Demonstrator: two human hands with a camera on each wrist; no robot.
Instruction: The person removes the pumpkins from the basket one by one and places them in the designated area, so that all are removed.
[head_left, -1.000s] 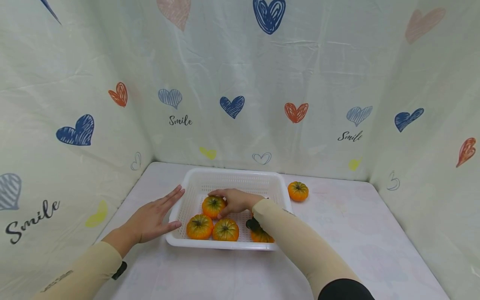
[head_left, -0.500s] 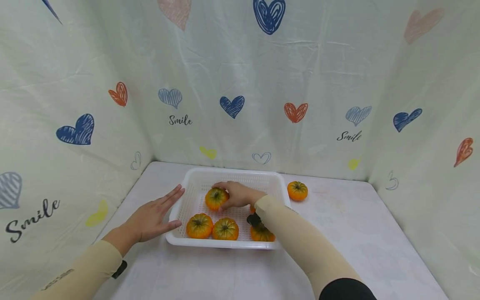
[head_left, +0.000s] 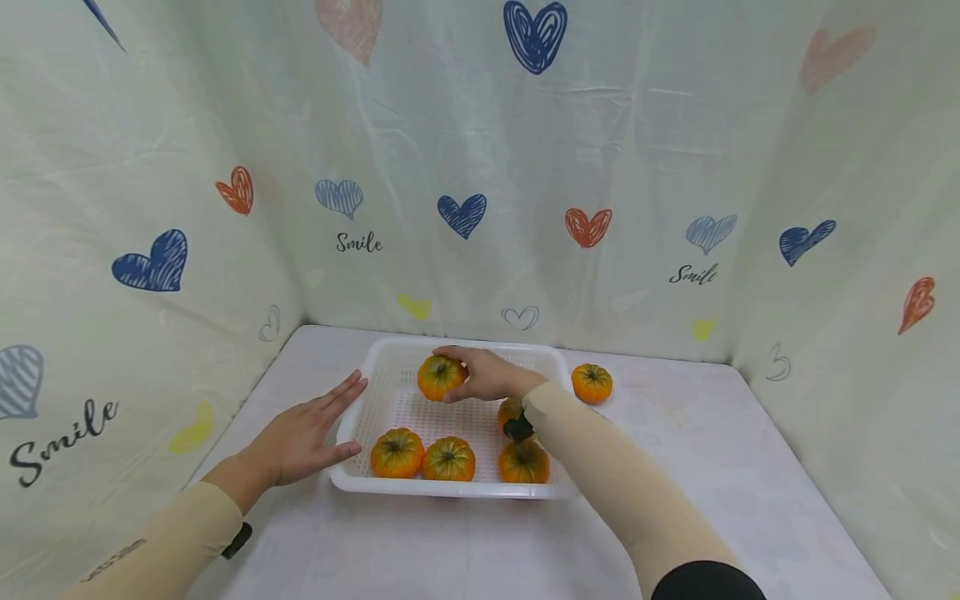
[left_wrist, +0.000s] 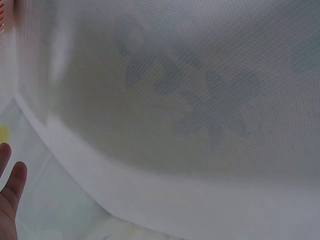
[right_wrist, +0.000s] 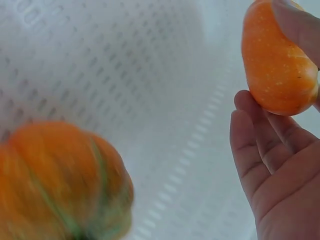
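A small orange pumpkin with green streaks (head_left: 441,377) is gripped between the thumb and fingers of my right hand (head_left: 489,375), over the back part of a white plastic basket (head_left: 450,492). The right wrist view shows the same pumpkin (right_wrist: 277,65) raised over the perforated basket floor. My left hand (head_left: 311,433) lies with straight fingers at the basket's left rim. Along the front of the basket sit a pumpkin (head_left: 397,453), a second pumpkin (head_left: 448,459) and a third pumpkin (head_left: 524,462). Another pumpkin (head_left: 510,412) is partly hidden behind the right wrist.
Outside the basket, to its right, one more pumpkin (head_left: 592,383) stands on the white-covered table (head_left: 675,433). Curtains printed with hearts (head_left: 462,215) enclose the table at the back and both sides.
My right hand has carried its pumpkin up and back, away from the front pumpkins. The pumpkins beneath the right forearm show more now. My left hand stays at the rim.
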